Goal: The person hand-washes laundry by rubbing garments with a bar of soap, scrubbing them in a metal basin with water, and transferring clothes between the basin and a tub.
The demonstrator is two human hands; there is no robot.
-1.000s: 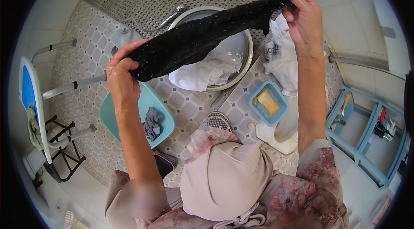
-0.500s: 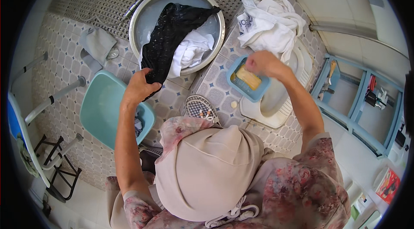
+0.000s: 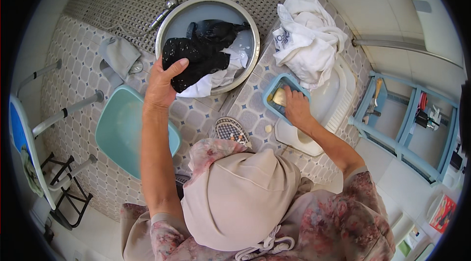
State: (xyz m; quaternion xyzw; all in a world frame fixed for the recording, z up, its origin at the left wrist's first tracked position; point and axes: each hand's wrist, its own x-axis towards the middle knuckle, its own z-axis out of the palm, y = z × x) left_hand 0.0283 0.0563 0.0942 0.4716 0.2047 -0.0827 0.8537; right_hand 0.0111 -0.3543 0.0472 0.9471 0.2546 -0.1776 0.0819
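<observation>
My left hand (image 3: 163, 80) grips the near-left edge of a black cloth (image 3: 196, 57) with pale flecks, thumb on top and fingers hidden beneath. The cloth drapes over the rim and into a round metal basin (image 3: 256, 47) of cloudy water. White cloth (image 3: 208, 82) lies under it, partly hanging over the basin's near rim. On the right, my right hand (image 3: 297, 108) has its fingers closed on a yellowish bar of soap (image 3: 279, 97) inside a small blue plastic box (image 3: 273, 81); part of the bar is hidden by the fingers.
A turquoise tub (image 3: 115, 128) stands left, with a grey cloth (image 3: 119, 54) beyond it. White laundry (image 3: 309, 35) lies beside the squat toilet (image 3: 338, 94). A shower head (image 3: 169, 4) rests behind the basin. A blue rack (image 3: 405, 150) stands right, a metal-legged chair (image 3: 81, 104) left.
My right hand has lowered into the blue box and taken hold of the soap. My left hand has moved up toward the basin with the black cloth, whose far part sank into the water.
</observation>
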